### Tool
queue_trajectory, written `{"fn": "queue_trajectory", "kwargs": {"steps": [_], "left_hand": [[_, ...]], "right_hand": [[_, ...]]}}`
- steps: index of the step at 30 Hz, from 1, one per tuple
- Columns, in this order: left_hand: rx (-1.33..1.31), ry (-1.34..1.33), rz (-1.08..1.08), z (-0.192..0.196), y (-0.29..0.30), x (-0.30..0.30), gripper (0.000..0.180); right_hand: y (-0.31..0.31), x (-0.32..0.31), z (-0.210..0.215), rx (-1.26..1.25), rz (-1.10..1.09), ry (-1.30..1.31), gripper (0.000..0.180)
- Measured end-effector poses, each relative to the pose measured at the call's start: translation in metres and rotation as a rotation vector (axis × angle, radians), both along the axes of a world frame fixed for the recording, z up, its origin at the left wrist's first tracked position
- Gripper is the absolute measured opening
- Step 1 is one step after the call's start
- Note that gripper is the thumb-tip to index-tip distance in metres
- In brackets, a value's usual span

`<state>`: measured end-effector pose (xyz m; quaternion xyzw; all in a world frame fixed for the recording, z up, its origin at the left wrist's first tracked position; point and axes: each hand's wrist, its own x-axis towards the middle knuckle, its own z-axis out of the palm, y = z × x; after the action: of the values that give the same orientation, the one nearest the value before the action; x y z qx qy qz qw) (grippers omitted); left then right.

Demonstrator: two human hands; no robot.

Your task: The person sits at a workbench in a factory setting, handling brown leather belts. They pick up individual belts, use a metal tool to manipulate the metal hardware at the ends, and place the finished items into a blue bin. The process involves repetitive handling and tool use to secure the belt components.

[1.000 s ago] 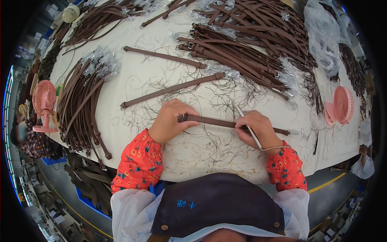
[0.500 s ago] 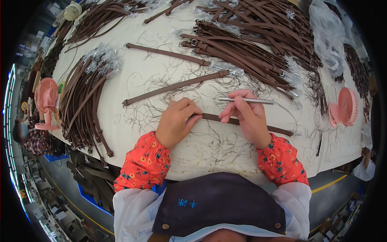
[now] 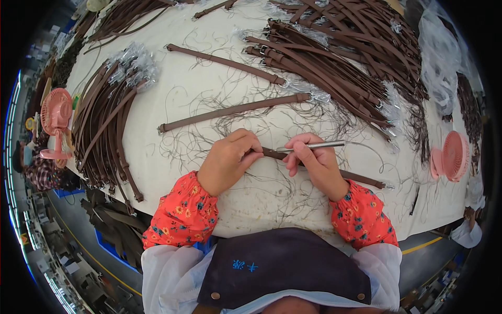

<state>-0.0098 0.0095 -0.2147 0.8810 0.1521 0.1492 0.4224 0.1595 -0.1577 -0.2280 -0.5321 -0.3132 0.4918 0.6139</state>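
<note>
Left hand (image 3: pixel 228 162): fingers curled shut, pinching the near end of a brown strap (image 3: pixel 361 179) flat on the worktop (image 3: pixel 178 89). Right hand (image 3: pixel 316 162): fingers closed round a slim metal tool (image 3: pixel 312 147), tip pointing left toward the pinched end, the hand resting on the strap's middle. The strap runs right from the left hand, past the right wrist, ending in a small metal fitting.

Risks, as a judgement: the tool tip sits close to the left fingertips, so a slip along the smooth strap could nick them or scratch the strap's face. The loose threads (image 3: pixel 209 141) around the strap could snag the tool.

Straps are long, narrow, matte brown, leather-like. Just beyond the held strap lie two single straps (image 3: pixel 230 111); further beyond and right, a big strap heap (image 3: pixel 340 57), ends wrapped in crinkled clear film. Left of it, a bundle (image 3: pixel 104 125). Worktop cover is pale, cloth-like and stained.
</note>
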Motion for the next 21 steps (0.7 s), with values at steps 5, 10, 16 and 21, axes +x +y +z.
{"fn": "queue_trajectory", "kwargs": {"steps": [5, 10, 16, 21], "left_hand": [[-0.009, 0.003, 0.014, -0.0006, -0.0006, -0.0004, 0.014], [-0.003, 0.01, 0.011, -0.0011, 0.0, -0.0004, 0.014], [-0.006, 0.018, 0.012, 0.0013, -0.001, 0.0001, 0.013], [-0.003, 0.016, 0.011, 0.0004, -0.0005, -0.0003, 0.014]], "right_hand": [[-0.0001, 0.0004, -0.0016, -0.001, 0.004, 0.009, 0.027], [0.0004, -0.0001, -0.0005, -0.005, 0.004, -0.007, 0.027], [0.0003, -0.0002, -0.0009, -0.018, 0.006, -0.016, 0.027], [0.001, -0.0003, -0.0006, -0.011, 0.008, -0.023, 0.027]]}}
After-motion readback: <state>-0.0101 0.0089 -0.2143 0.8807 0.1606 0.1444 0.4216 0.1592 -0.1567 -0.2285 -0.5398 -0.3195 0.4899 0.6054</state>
